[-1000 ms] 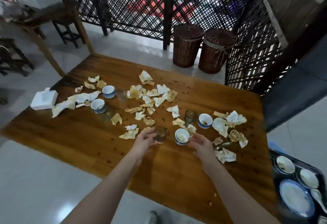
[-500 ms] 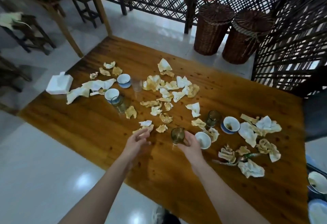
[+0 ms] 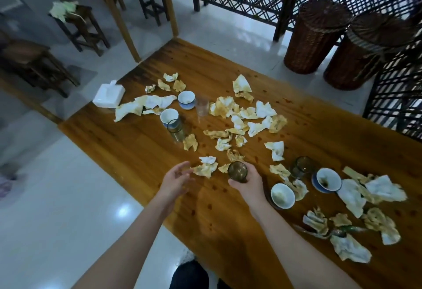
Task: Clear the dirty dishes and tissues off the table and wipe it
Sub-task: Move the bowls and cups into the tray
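The wooden table (image 3: 141, 151) is strewn with several crumpled, stained tissues (image 3: 237, 115). My right hand (image 3: 249, 183) is shut on a small dark glass (image 3: 237, 171) held just above the table near its front edge. My left hand (image 3: 175, 179) hovers open beside a stained tissue (image 3: 205, 168), holding nothing. A white bowl (image 3: 282, 195) sits right of my right hand. Further right stand another dark glass (image 3: 301, 166) and a blue-rimmed bowl (image 3: 326, 179). At the left are two more bowls (image 3: 186, 99), (image 3: 169, 116), a dark glass (image 3: 175, 128) and a clear glass (image 3: 202, 106).
A white tissue box (image 3: 109, 94) lies at the table's left corner. A spoon (image 3: 338, 231) lies among tissues at the right. Two wicker baskets (image 3: 315, 37), (image 3: 356, 60) stand on the floor behind the table by a lattice screen. Wooden stools (image 3: 77, 23) and another table stand at the far left.
My right hand has taken hold of the dark glass and lifted it; my left hand has drawn back from it and opened. The view has swung left, hiding the tray of dishes.
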`<control>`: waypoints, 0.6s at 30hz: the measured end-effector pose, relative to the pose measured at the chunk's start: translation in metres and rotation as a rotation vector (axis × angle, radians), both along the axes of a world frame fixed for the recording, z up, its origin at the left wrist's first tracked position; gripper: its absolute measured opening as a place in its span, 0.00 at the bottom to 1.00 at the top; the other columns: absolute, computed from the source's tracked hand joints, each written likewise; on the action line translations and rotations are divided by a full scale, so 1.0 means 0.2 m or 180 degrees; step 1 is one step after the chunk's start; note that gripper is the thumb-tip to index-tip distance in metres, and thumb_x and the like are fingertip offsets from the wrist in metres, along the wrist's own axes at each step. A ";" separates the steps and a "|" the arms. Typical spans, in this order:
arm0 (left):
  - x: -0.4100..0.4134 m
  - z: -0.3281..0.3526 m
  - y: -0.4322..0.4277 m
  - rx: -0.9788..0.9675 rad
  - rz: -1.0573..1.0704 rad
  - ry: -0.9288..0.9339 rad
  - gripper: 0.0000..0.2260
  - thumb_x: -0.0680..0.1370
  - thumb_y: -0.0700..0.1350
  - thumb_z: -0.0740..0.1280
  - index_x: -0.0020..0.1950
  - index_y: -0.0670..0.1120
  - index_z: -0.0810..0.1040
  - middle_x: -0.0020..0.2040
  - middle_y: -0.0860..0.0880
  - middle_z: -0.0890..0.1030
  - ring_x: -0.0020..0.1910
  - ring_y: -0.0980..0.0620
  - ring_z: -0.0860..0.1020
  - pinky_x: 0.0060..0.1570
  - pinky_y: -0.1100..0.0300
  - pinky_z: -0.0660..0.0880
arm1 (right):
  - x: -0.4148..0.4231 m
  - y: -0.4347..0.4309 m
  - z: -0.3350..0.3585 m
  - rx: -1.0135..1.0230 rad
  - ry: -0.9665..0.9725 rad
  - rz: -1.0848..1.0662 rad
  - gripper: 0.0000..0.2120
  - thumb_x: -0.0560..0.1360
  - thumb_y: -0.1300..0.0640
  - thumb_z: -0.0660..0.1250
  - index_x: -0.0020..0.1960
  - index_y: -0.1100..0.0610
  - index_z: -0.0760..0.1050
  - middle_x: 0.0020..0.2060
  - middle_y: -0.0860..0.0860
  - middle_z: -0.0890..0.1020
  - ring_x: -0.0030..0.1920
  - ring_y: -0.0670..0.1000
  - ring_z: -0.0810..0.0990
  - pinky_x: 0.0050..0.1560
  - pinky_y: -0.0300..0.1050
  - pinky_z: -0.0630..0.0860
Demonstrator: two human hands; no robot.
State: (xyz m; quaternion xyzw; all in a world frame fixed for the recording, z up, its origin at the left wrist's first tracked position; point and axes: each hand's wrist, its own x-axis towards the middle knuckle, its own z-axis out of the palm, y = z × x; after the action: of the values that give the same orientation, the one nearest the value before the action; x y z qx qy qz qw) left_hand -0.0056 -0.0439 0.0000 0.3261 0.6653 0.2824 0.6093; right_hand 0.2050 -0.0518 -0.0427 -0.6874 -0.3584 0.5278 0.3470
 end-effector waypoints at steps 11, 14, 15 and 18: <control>-0.21 -0.03 0.28 0.0036 -0.0034 -0.0071 0.18 0.81 0.37 0.61 0.70 0.49 0.70 0.66 0.47 0.75 0.62 0.47 0.75 0.64 0.45 0.72 | -0.17 0.21 0.09 0.0184 0.0008 -0.0165 0.23 0.65 0.62 0.78 0.51 0.43 0.73 0.50 0.41 0.80 0.52 0.41 0.78 0.49 0.33 0.75; -0.29 -0.05 0.39 0.0019 0.0003 -0.0065 0.19 0.80 0.35 0.62 0.71 0.49 0.70 0.67 0.46 0.74 0.66 0.46 0.72 0.66 0.45 0.70 | -0.22 0.28 0.10 0.0191 -0.0080 -0.0285 0.21 0.66 0.62 0.78 0.47 0.43 0.72 0.47 0.40 0.78 0.48 0.40 0.77 0.40 0.29 0.73; -0.31 -0.06 0.43 0.0029 0.0045 -0.0041 0.20 0.80 0.35 0.63 0.71 0.48 0.69 0.68 0.46 0.73 0.66 0.46 0.72 0.65 0.47 0.71 | -0.24 0.31 0.10 0.0161 -0.0057 -0.0367 0.21 0.66 0.63 0.78 0.47 0.43 0.72 0.47 0.40 0.78 0.48 0.40 0.77 0.41 0.30 0.73; -0.39 -0.10 0.54 0.0108 0.0118 0.0075 0.23 0.78 0.35 0.65 0.72 0.48 0.68 0.69 0.45 0.72 0.67 0.46 0.70 0.61 0.52 0.71 | -0.29 0.39 0.08 0.0099 0.0008 -0.0528 0.23 0.67 0.63 0.77 0.55 0.47 0.73 0.50 0.44 0.79 0.51 0.42 0.78 0.43 0.30 0.73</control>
State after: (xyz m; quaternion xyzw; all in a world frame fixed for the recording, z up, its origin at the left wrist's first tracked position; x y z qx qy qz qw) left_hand -0.0844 0.0642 -0.0205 0.3273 0.6734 0.3011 0.5905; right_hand 0.1468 0.0253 -0.0274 -0.7086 -0.3080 0.4925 0.4005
